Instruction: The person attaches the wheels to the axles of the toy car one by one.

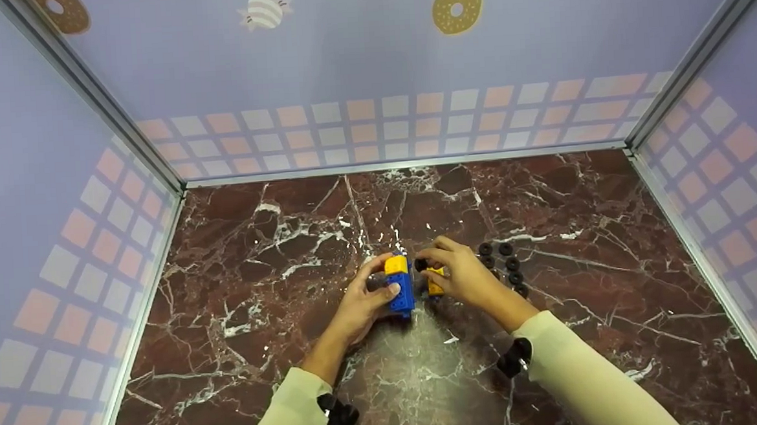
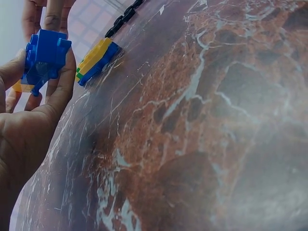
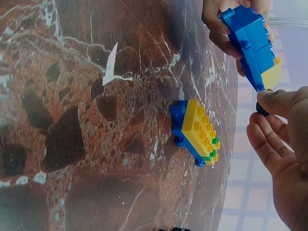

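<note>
Two hands, two toy block vehicles and at least seven black toy wheels are in view, counting the one in the fingers. The left hand [image 1: 365,299] holds the blue block vehicle [image 1: 401,292], topped by one yellow block, its fingers and thumb curled round the body near the middle of the tabletop [image 1: 185,352]. The right hand [image 1: 464,271] pinches one black wheel [image 1: 421,264] between thumb and fingertips, at 2 o'clock from the blue vehicle's middle and right beside its far end; whether the wheel sits on the vehicle I cannot tell.

The second vehicle, a yellow-and-green block car [image 3: 198,131] on a blue base, stands on the tabletop at 3 o'clock from the held one, partly under the right hand. Beyond that hand, also toward 3 o'clock, at least six loose wheels [image 1: 506,249] lie close together in rough rows; the hand may hide more.

Three walls bound the marbled top: the far wall [image 1: 357,58] at 12, the left wall [image 1: 35,211] at 9, the right wall [image 1: 735,103] at 3. Wide stretches of tabletop separate the left hand from the left wall, the loose wheels from the right wall, and both hands from the far edge.
</note>
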A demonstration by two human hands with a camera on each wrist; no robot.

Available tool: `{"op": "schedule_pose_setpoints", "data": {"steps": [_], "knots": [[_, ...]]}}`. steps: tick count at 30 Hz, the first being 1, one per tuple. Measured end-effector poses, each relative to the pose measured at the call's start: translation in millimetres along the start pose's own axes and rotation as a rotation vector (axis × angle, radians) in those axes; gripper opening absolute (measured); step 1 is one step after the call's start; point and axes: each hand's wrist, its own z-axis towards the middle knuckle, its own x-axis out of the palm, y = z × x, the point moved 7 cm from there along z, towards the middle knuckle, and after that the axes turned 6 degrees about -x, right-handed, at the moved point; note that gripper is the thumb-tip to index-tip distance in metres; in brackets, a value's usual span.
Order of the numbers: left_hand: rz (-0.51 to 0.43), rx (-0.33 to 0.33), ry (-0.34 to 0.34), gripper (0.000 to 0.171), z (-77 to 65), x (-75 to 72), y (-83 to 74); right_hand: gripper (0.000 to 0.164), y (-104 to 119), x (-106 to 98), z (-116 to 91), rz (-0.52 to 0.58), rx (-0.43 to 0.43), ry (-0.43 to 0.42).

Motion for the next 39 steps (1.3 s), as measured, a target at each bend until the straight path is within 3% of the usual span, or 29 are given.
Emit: {"op": "schedule_pose_setpoints", "data": {"steps": [15,39], "knots": [[0.006,-0.007,0.029,0.076,0.0,4.0,0.5,0.03,6,3,3,0.018,0.005,0.003],[-0.009,-0.008,0.011,0.075,0.8,11.2,2.6,0.03,11,0,0,-0.082,-0.001,-0.013]]}}
